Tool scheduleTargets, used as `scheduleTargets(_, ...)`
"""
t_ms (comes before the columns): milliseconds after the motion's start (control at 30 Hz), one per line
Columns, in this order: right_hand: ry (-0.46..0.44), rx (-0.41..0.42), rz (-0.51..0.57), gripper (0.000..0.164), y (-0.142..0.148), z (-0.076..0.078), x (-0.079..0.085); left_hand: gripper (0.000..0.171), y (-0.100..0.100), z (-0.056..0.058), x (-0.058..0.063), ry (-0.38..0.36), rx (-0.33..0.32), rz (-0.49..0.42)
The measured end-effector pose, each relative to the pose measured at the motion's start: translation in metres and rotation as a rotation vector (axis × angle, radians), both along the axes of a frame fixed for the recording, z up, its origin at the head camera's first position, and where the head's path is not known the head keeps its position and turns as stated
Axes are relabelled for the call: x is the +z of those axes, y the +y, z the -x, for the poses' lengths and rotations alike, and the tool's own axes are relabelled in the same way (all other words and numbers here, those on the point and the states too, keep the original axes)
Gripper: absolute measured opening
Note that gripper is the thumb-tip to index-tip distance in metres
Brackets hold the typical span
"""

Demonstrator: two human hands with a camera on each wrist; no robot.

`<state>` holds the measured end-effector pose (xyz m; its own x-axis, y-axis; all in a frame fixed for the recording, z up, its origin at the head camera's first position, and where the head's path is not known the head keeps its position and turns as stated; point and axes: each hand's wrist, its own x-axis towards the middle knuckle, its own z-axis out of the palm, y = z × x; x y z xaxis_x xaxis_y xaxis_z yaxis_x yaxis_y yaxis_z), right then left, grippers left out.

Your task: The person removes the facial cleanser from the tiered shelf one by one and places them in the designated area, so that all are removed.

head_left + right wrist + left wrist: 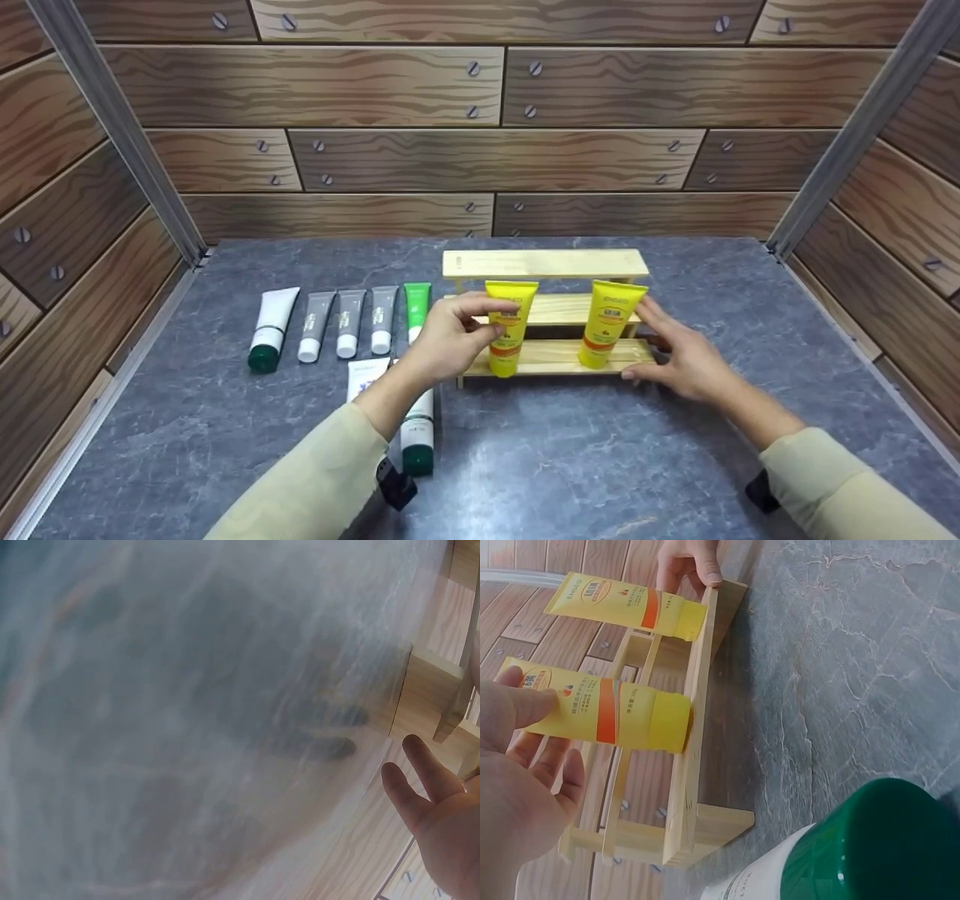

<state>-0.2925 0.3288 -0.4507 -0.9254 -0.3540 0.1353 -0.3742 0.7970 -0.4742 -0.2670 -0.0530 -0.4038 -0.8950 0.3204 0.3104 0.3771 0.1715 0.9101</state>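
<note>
A small stepped wooden rack (545, 262) stands on the grey marbled tabletop. My left hand (446, 337) pinches a yellow tube (507, 361) between thumb and fingers near its top. That tube is upright, cap down, on the left of the lowest step. A second yellow tube (606, 322) stands on the same step further right, leaning slightly to the right. At the rack's right end is my right hand (686, 360), thumb at the front corner of the lowest step. Its other fingers reach behind that end, and two show extended beside the wooden leg (427, 694) in the right wrist view.
Left of the rack lie a white tube with a dark green cap (274, 322), several grey tubes (349, 319) and a green tube (418, 302). Nearer, a white tube (366, 373) and another green-capped tube (418, 431) lie partly behind my left arm. Wood-patterned walls enclose the table.
</note>
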Motion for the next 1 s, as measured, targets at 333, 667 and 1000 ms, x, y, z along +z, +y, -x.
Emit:
scheduleTargets(333,-0.030,-0.019,-0.005,0.118,-0.002,0.000,0.002,0.039,-0.007,-0.007,0.004,-0.043,-0.018,-0.023)
scheduleTargets(667,-0.033,-0.019,0.010,0.119,-0.001,0.001,0.001,0.039,-0.025,-0.013,0.016,0.013,0.029,0.008)
scheduleTargets(1000,-0.024,-0.006,0.010,0.117,-0.001,0.000,0.000,0.038,-0.053,-0.019,0.031,0.065,0.082,-0.005)
